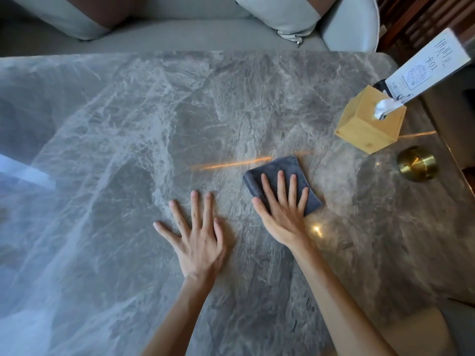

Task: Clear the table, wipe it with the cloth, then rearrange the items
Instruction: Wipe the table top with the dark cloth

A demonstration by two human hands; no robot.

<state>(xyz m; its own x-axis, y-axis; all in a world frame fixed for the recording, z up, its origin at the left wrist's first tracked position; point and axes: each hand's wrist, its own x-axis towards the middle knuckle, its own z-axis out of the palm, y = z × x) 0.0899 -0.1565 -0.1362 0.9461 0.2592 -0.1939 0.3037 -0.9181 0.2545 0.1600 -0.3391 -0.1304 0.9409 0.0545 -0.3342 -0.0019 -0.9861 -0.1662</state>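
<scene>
A folded dark blue-grey cloth (276,168) lies flat on the grey marble table (128,124), right of centre. My right hand (282,209) presses flat on the cloth, fingers spread, covering its near half. My left hand (198,237) rests flat on the bare marble just left of it, fingers apart, holding nothing. At the table's right edge stand a wooden tissue box (367,124) with a white tissue sticking out, a white sign card (426,68) with a QR code leaning behind it, and a small round brass object (417,163).
A grey sofa (180,34) with cushions (277,16) runs along the table's far edge. Dark wooden furniture (416,19) stands at the far right. Light glares off the marble on the left.
</scene>
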